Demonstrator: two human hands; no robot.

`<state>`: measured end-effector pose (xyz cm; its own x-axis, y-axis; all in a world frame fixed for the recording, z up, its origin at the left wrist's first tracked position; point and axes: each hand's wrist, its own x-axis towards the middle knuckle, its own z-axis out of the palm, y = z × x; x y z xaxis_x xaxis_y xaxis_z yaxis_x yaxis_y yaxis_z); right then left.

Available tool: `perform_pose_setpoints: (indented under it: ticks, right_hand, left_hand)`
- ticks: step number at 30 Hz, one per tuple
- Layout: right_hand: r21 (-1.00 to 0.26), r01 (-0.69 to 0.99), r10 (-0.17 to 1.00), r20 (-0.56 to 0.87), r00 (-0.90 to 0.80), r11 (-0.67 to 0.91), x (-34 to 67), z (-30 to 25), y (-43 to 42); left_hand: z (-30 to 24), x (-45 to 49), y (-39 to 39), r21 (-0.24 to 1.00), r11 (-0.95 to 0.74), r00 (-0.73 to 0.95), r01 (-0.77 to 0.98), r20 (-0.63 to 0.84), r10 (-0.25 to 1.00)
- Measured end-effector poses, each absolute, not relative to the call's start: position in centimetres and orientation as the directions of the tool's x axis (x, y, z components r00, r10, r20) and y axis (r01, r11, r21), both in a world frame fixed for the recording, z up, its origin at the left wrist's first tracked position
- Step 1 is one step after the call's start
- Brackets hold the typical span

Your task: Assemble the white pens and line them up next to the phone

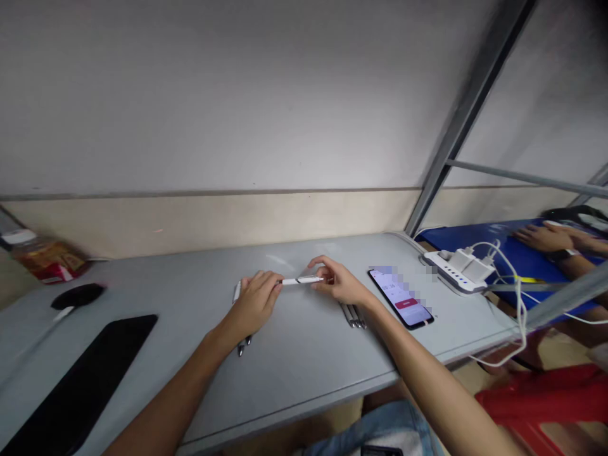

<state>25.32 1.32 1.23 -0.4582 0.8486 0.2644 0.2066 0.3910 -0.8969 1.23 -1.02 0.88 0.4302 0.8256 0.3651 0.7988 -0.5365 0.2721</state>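
A white pen [298,280] with a clip lies level between my hands, just above the grey desk. My left hand [258,299] is closed around its left end, which the fingers hide. At the other end, the thumb and fingers of my right hand [341,282] pinch the pen, with the index finger arched above it. Below my left palm, pens [240,348] stick out with their tips toward me. Several more pens [354,315] lie side by side under my right wrist, partly covered by it.
A lit phone [401,297] lies right of my right arm, near a power strip [453,271] with white chargers and cables. Leftward are a black slab [90,380], a black round pad [77,295] and a bottle [45,256]. Another person's hands [546,236] rest on a blue table.
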Motion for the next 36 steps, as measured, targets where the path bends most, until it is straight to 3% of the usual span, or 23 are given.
perform_pose_setpoints:
  ticks: [4,9,13,25,29,36]
  right_hand:
    - [-0.897,0.287,0.858,0.165,-0.486,0.336,25.38,1.20,1.33]
    - [-0.884,0.238,0.849,0.261,-0.460,0.401,25.42,1.24,1.29]
    - [-0.891,0.311,0.869,0.160,-0.468,0.331,25.44,1.25,1.24]
    - [-0.853,0.297,0.848,0.266,-0.458,0.429,25.50,1.21,1.27]
    - [-0.837,0.369,0.852,0.198,-0.485,0.404,25.45,1.24,1.18]
    - [-0.785,0.372,0.831,0.302,-0.467,0.495,25.47,1.42,1.04]
  left_hand:
    - [0.74,1.22,-0.96,0.271,-0.549,0.443,0.791,0.366,0.819]
    - [0.67,1.18,-0.95,0.261,-0.539,0.439,0.801,0.355,0.825]
    - [0.59,1.17,-1.00,0.255,-0.549,0.451,0.796,0.357,0.818]
    - [0.82,1.36,-1.12,0.262,-0.542,0.445,0.798,0.350,0.824]
    - [0.74,1.44,-1.15,0.271,-0.553,0.456,0.788,0.347,0.820]
    - [0.62,1.36,-1.01,0.282,-0.550,0.451,0.786,0.345,0.823]
